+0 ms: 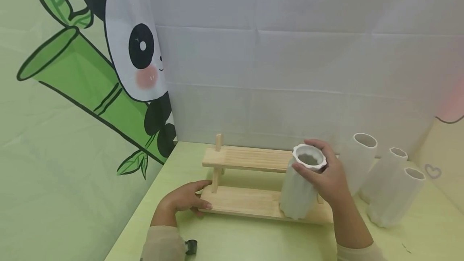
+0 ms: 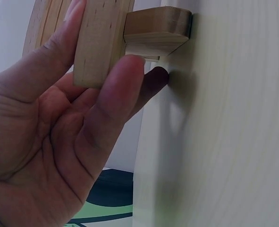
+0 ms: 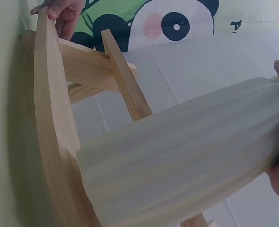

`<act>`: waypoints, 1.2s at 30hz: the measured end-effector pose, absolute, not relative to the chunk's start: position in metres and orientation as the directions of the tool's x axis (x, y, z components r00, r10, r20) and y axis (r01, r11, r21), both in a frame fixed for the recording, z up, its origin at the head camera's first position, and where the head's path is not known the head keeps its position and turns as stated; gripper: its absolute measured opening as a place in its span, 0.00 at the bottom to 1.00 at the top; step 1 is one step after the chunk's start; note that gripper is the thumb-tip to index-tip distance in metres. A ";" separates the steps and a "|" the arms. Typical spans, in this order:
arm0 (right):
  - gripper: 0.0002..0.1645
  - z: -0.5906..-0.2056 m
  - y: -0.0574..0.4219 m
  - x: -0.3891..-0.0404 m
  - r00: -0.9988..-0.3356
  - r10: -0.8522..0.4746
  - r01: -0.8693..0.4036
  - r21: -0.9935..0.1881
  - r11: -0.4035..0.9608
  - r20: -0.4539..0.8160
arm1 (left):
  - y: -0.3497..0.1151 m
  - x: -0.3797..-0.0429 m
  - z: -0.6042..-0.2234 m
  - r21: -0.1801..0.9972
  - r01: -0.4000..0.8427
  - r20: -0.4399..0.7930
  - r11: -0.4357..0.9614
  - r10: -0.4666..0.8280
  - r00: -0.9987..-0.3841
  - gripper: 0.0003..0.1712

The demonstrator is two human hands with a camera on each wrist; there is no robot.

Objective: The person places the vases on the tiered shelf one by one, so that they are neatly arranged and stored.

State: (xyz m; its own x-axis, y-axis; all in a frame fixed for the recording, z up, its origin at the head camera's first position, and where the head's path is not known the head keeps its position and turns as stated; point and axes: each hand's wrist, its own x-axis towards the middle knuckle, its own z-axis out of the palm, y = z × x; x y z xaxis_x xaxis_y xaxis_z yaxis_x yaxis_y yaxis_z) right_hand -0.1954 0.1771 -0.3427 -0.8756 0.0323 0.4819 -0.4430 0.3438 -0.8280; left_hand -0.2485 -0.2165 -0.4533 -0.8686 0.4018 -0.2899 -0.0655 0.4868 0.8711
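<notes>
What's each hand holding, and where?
Right hand: white fluted cylindrical vase, by its top end. Left hand: two-tier pale wooden rack, by its lower shelf's left end.

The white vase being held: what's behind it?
The wooden shelf: its upper board runs behind the vase. In the head view, the stretch covered by vase and right hand is hidden.

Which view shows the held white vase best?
The head view: the vase shows from open rim to base. The right wrist view gives its side up close, without the opening; the left wrist view omits it.
</notes>
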 end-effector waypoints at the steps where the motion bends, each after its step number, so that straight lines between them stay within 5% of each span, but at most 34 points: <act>1: 0.38 -0.343 0.175 -0.196 -0.878 0.033 -0.438 -0.831 0.342 0.477 | -0.217 -0.249 -0.453 0.870 -0.066 -0.291 0.488 0.402 -0.868 0.53; 36: 0.38 -0.342 0.108 -0.220 -0.883 -0.147 -0.469 -0.849 0.242 0.446 | -0.209 -0.248 -0.448 0.880 -0.091 -0.293 0.466 0.383 -0.876 0.52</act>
State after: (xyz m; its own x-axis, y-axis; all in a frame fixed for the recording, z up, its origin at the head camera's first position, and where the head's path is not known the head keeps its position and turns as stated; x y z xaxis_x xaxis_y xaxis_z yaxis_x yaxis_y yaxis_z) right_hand -0.2201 0.1082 -0.3420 -0.8829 -0.1472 0.4460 -0.4693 0.2422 -0.8492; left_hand -0.2482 -0.2090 -0.4484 -0.8762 0.3826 -0.2931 -0.0908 0.4663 0.8800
